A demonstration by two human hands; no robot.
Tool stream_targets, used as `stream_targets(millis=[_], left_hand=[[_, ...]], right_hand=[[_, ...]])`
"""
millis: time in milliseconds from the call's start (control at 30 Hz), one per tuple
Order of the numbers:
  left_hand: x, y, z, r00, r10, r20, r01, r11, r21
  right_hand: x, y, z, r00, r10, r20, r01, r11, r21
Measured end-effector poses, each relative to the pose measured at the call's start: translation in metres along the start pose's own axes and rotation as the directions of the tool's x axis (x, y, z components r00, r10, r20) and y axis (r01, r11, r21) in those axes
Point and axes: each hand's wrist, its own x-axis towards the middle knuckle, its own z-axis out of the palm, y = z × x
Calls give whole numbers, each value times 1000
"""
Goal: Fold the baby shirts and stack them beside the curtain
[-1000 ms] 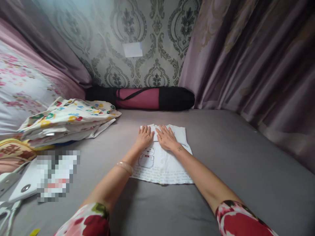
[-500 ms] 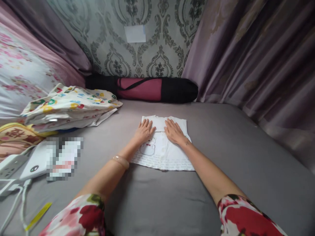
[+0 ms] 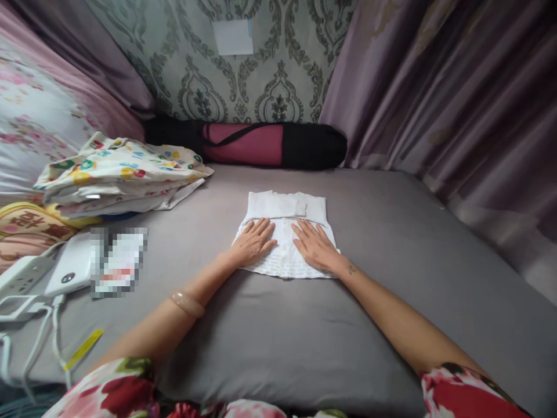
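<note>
A small white shirt [image 3: 284,249] lies flat on the grey bed sheet [image 3: 270,331], its sleeves folded across the upper part and faint rows of print near the hem. My left hand [image 3: 255,242] rests palm down on its lower left side, fingers stretched out. On the lower right side my right hand [image 3: 316,245] lies flat too, fingers spread. Both palms touch the cloth below the folded sleeves, and the drawing on the shirt's front is hidden under my left hand.
Folded clothes with a colourful print [image 3: 126,168] are piled at the left. Nearer stand a white power strip [image 3: 26,273], a white power bank [image 3: 73,270] with cables and a blurred-out packet [image 3: 124,258]. A black and maroon long bag [image 3: 243,145] lies along the wall.
Both hands have slid toward me, from the folded sleeves down to the shirt's lower half. The sleeves now show uncovered. The view has tilted slightly downward.
</note>
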Motion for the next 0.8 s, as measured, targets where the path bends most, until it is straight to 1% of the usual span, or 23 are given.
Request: stream_targets(millis=[100,233,367,467,567,667,733,800], left_hand=[[-7,6,-1,1000,-2,9,3,1000,-16],[-21,18,-3,1000,8,15,-8,1000,-26],[-31,23,0,999,1,47,1,999,-35],[-39,19,2,1000,8,19,-7,999,-44],[-52,13,-1,1000,-4,-10,3,998,-58],[-69,4,-11,998,59,2,-58,991,-117],[-81,-4,-17,994,108,-25,-111,981,-160],[-92,-14,-22,989,119,-82,-133,973,-191]], right_hand=[[-6,-13,-1,1000,-11,5,11,1000,-8],[-17,-35,4,993,-119,-11,119,993,3],[-24,-46,6,991,-129,24,129,991,23],[-33,-44,0,991,-129,32,128,991,43],[-48,-37,-7,994,-100,33,98,994,57],[-65,-27,-13,987,-137,80,126,984,128],[-76,-18,-17,984,-172,49,162,972,171],[-87,-6,-20,983,-180,-37,184,967,178]])
